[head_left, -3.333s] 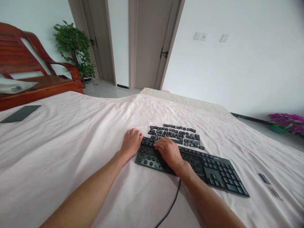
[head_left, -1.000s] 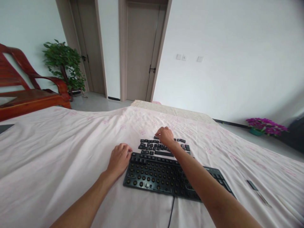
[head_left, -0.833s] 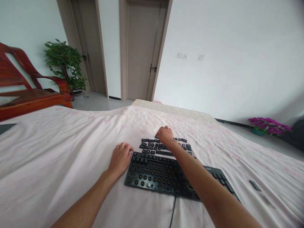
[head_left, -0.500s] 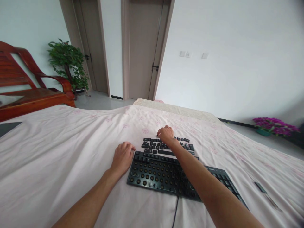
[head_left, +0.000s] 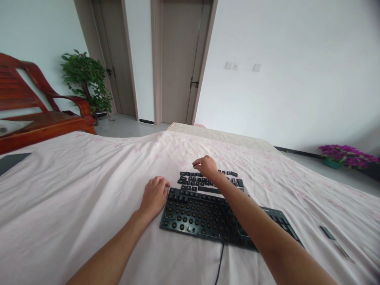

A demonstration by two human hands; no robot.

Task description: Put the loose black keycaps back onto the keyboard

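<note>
Checked R hand (head_left: 207, 166): raised just above far rows of loose keycaps (head_left: 203, 182), thumb & fingers pinched tight on 1 dark keycap (head_left: 194, 166); legend too small to read. Checked L hand (head_left: 153, 196): resting palm-down on pink floral cloth (head_left: 133, 166) at far L corner of kbd (head_left: 196, 221), fingers part-curled; unable to tell if touching corner or holding anything. Located kbd flat on cloth, partly covered by R forearm, w/ most main-block positions bare, a few caps fitted nr far L corner, far row in place. Found loose keycaps in rough rows just beyond kbd, incl. long spacebar (head_left: 209, 190). Noted also: cord (head_left: 220, 261) from near edge; slim tool (head_left: 327, 232) w/ dark handle, well apart to R; dark flat item (head_left: 13, 162), far L.
</note>
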